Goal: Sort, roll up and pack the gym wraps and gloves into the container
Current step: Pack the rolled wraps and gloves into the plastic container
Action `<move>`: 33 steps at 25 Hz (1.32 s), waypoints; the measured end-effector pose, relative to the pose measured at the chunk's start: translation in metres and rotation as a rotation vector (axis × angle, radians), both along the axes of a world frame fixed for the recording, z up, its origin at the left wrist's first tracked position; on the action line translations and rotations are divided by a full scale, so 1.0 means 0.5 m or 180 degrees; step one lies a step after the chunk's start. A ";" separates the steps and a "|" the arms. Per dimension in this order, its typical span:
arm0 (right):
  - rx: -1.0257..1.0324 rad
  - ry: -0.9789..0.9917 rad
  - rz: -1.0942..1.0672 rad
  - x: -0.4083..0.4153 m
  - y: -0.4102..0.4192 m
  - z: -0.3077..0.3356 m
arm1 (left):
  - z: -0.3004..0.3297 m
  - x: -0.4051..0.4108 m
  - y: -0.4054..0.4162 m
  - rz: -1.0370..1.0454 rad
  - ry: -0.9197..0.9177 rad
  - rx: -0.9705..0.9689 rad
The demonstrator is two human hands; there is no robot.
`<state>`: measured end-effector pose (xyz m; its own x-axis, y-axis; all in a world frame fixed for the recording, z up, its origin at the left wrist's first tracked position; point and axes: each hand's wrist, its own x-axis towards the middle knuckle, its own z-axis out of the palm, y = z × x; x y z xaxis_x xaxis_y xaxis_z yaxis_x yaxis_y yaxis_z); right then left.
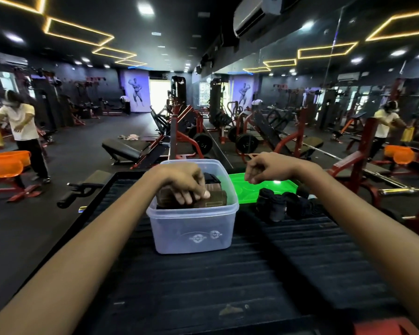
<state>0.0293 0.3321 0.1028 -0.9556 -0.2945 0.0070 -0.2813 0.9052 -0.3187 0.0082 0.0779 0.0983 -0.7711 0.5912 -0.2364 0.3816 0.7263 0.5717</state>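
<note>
A clear plastic container (191, 228) stands on the black ribbed surface (228, 274) in front of me. Inside it lie brown rolled wraps (215, 200) and a black item (212, 178) at the back. My left hand (186, 183) reaches into the container with its fingers curled over a brown roll. My right hand (261, 169) hovers above the green lid (264, 189), fingers loosely curled and holding nothing. Black gloves or wraps (283, 205) sit in a pile to the right of the container.
A mirror wall runs along the right. Red weight machines and benches fill the room ahead. A person (22, 131) stands at far left near an orange basin (5, 164). A black handle (78, 191) sticks out left of the surface.
</note>
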 end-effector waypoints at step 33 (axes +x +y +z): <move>-0.0816 -0.0316 -0.2196 -0.080 0.425 -0.237 | -0.187 -0.054 0.658 0.0918 0.0497 0.0076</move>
<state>-0.0108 0.5444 -0.0158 -0.9226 0.3724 -0.1011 0.3655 0.7594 -0.5382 -0.0188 0.4069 0.0046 -0.9334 0.3472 -0.0909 0.2465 0.8043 0.5406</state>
